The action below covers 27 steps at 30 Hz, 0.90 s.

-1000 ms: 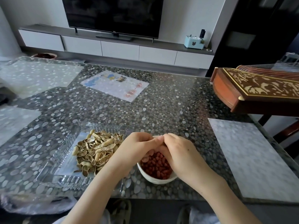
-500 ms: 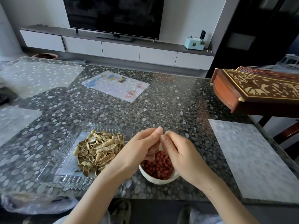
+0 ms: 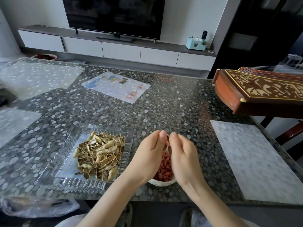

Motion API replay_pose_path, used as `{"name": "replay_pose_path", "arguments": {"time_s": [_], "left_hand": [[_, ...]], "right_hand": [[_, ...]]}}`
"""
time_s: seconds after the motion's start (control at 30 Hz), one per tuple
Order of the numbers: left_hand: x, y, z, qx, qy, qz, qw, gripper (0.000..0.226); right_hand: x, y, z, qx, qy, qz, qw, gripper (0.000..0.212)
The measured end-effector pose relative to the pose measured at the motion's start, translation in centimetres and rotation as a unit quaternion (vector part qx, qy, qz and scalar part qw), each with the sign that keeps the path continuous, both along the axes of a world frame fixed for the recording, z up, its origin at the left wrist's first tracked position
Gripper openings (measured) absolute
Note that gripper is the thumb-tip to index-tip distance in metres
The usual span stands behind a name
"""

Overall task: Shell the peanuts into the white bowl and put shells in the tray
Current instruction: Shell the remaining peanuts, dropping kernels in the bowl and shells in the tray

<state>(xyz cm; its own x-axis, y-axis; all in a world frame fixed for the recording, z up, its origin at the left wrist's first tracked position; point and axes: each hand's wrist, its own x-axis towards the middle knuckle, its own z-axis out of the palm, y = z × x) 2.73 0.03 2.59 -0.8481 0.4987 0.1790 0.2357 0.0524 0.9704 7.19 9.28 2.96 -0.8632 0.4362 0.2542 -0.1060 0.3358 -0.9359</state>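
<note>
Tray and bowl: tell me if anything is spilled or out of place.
Nothing stands out. The shells lie heaped inside the tray, the red kernels inside the bowl. The left hand and right hand pinch a peanut above the bowl.

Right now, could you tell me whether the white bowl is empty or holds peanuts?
Not empty: the white bowl holds red-skinned peanut kernels. How full, I cannot tell; it is partly hidden.

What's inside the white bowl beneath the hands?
Red kernels lie in the bowl. The left hand and right hand, pinching a peanut above it, cover its sides and far rim, so the rest inside is hidden.
</note>
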Motion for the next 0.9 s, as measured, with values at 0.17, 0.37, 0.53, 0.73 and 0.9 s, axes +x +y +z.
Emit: {"name": "replay_pose_path", "arguments": {"time_s": [0.17, 0.37, 0.53, 0.73, 0.9], "left_hand": [[-0.3, -0.3, 0.3, 0.030, -0.084, -0.028, 0.996, 0.036], [-0.7, -0.4, 0.6, 0.069, -0.177, -0.070, 0.979, 0.043], [-1.3, -1.0, 0.7, -0.017, -0.070, -0.009, 0.997, 0.039], [-2.2, -1.6, 0.1, -0.253, 0.220, 0.119, 0.934, 0.045], [-3.4, -3.0, 0.9, -0.253, 0.178, 0.162, 0.937, 0.045]], "right_hand": [[-0.1, 0.5, 0.7, -0.092, -0.061, 0.033, 0.993, 0.056], [-0.4, 1.7, 1.4, -0.314, -0.166, 0.092, 0.930, 0.057], [-0.8, 3.6, 1.4, -0.379, -0.163, 0.082, 0.907, 0.046], [-0.9, 5.1, 1.2, -0.214, -0.160, 0.024, 0.963, 0.042], [-0.8, 4.4, 1.1, -0.099, -0.142, 0.027, 0.984, 0.042]]}}
